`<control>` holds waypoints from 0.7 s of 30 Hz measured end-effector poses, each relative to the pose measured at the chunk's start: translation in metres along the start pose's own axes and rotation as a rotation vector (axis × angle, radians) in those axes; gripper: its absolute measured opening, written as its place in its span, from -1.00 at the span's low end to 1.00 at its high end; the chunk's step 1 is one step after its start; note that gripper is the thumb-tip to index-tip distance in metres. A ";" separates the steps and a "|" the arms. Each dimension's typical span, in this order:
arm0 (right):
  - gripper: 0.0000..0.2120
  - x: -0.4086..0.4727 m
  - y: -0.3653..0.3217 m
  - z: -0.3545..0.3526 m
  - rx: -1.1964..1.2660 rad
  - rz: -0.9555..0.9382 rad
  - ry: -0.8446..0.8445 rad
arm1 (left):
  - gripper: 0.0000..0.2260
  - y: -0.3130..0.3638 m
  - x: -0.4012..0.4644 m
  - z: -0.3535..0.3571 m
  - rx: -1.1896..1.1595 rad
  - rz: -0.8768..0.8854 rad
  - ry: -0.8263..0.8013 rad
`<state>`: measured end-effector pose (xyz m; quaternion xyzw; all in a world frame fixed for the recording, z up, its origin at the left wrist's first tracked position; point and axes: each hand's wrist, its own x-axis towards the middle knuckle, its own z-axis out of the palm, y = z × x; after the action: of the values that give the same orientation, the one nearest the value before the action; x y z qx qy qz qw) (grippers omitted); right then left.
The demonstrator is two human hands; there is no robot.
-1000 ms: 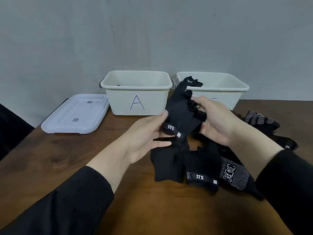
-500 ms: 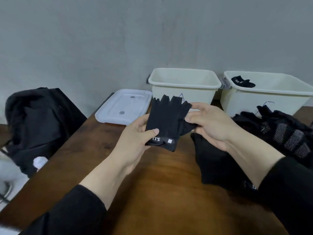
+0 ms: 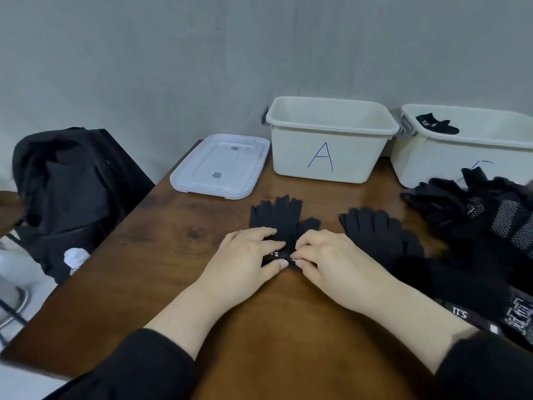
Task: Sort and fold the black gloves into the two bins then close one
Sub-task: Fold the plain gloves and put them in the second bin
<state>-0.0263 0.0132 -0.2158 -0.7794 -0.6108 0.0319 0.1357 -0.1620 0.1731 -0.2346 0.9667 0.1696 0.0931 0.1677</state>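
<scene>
While hands cover it, glove (cuff hidden) lies flat.

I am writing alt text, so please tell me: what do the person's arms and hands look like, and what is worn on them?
Both arms wear long black sleeves that end at the forearm. The left hand and right hand are bare: no gloves, rings or watch are visible.
</scene>
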 end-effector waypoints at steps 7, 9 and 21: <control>-0.65 -0.030 0.001 -0.033 0.053 0.098 0.098 | -0.48 0.007 -0.003 0.000 0.046 0.055 0.164; -0.72 -0.052 0.010 -0.056 0.066 0.149 0.172 | -0.56 0.029 0.000 -0.004 -0.004 0.116 0.262; -0.56 -0.205 0.074 -0.049 -0.133 0.424 0.137 | -0.54 0.187 0.015 0.057 -0.053 0.501 -0.007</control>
<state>0.0026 -0.2084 -0.2110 -0.8979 -0.4234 -0.0333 0.1155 -0.0792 -0.0034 -0.2192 0.9742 -0.0782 0.1326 0.1653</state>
